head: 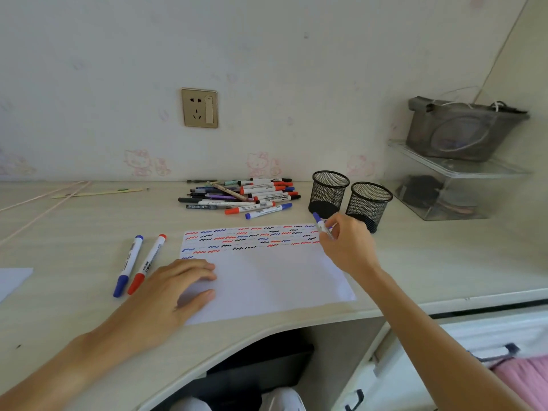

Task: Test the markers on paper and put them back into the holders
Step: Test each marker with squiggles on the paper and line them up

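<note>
A sheet of white paper (267,280) lies flat on the pale bench (415,262). Its top part is full of little wavy lines in red, blue and black.

The left hand (175,292) lies flat on the left edge of the paper, fingers spread and relaxed, holding nothing.

The right hand (347,244) is at the top right corner of the paper. Its grip pinches a blue marker (321,225), with the blue end sticking up and away toward the cups.

Two black mesh holders (329,191) (369,204) stand side by side just behind the right hand. They look empty, but the mesh makes it hard to be sure.

A pile of markers and pens (240,195) lies on the bench behind the paper, near the wall. Two more markers lie left of the paper, side by side: one with blue ends (128,266) and one with red ends (147,264). There is dark print on their white bodies, but it is too small to read.

A gold wall socket (199,107) sits on the wall above the pile. Faint pink cat pictures (138,162) run along the wall.
</note>
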